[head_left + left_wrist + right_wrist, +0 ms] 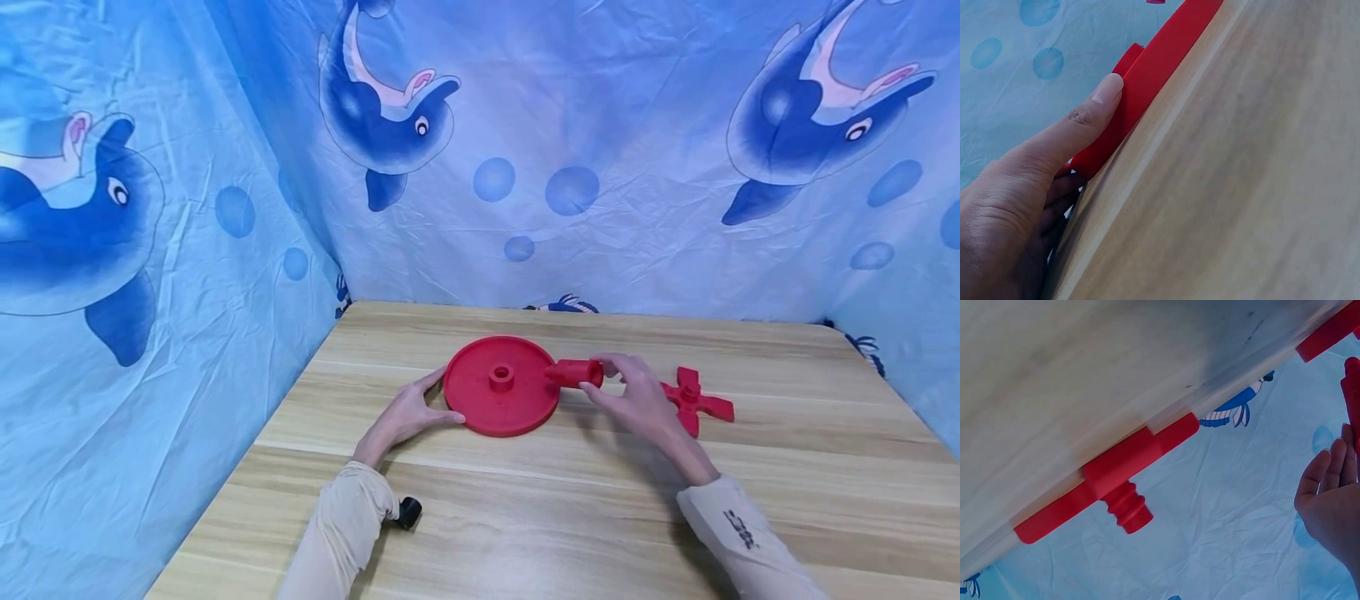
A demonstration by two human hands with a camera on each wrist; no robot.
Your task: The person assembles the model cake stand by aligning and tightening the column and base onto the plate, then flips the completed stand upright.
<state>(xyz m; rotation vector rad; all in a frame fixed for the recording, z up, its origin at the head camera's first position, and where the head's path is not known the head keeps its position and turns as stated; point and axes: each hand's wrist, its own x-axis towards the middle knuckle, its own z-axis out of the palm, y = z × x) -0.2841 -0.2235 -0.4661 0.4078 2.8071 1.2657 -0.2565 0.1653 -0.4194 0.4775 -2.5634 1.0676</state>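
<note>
A round red dish-like base (474,398) with a raised rim and a hollow hub at its centre lies on the table. My left hand (408,412) grips its left edge, thumb at the front of the rim and fingers farther back. In the left wrist view, the thumb presses on the base's red side wall (1154,69). My right hand (633,396) pinches the wide end of a red hollow tube-shaped part (573,372) between thumb and fingers. The tube lies sideways, its narrower end overlapping the base's right rim in the head view.
A red cross-shaped piece (690,400) with a ridged upright stub (1129,506) lies just right of my right hand. A black cylinder (409,512) is by the left sleeve. Blue dolphin-print curtains (637,267) enclose the wooden table (540,508) at the back and sides.
</note>
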